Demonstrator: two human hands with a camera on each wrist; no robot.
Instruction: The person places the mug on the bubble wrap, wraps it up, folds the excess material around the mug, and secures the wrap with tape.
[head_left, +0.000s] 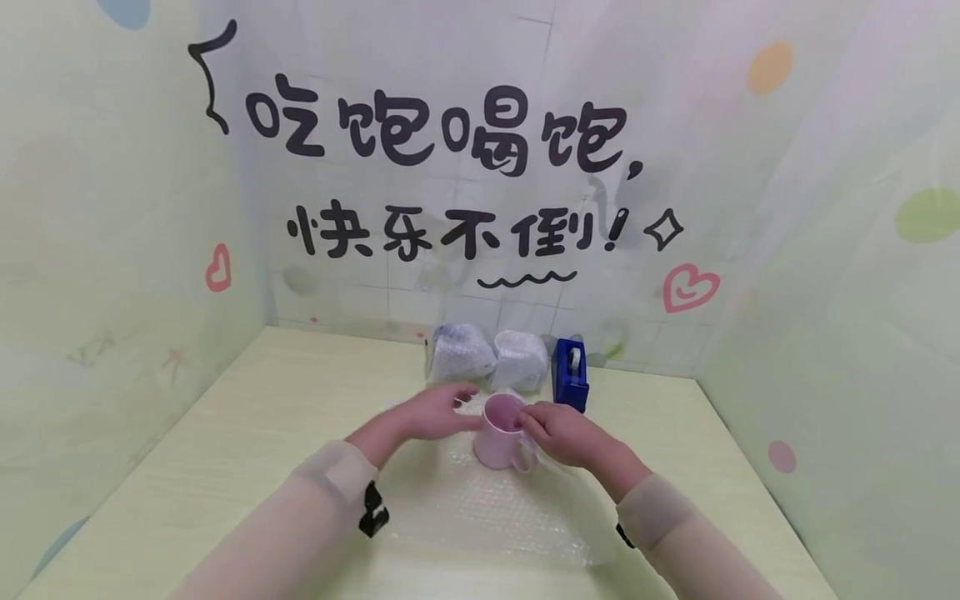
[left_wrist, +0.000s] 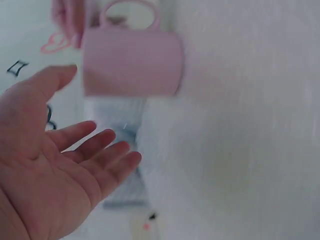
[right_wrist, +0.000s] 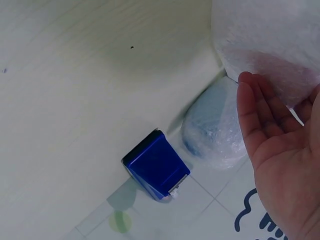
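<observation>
A pink mug (head_left: 497, 446) stands upright on a sheet of bubble wrap (head_left: 495, 517), its handle towards my right side. My right hand (head_left: 564, 432) has its fingers curled at the mug's rim and appears to pinch it. In the right wrist view, the curled fingers of that hand (right_wrist: 282, 125) overlap bubble wrap (right_wrist: 270, 40), with pink showing through. On the other side, my left hand (head_left: 435, 414) reaches beside the mug, thumb close to its wall. The left wrist view shows this hand (left_wrist: 60, 155) with fingers spread and palm bare, next to the mug (left_wrist: 132, 62).
Behind the mug, two bubble-wrapped bundles (head_left: 461, 354) (head_left: 521, 360) sit side by side near the back wall. A blue tape dispenser (head_left: 570, 375) stands just right of them. Printed walls (head_left: 810, 350) enclose the pale table (head_left: 247, 433) at the back and sides.
</observation>
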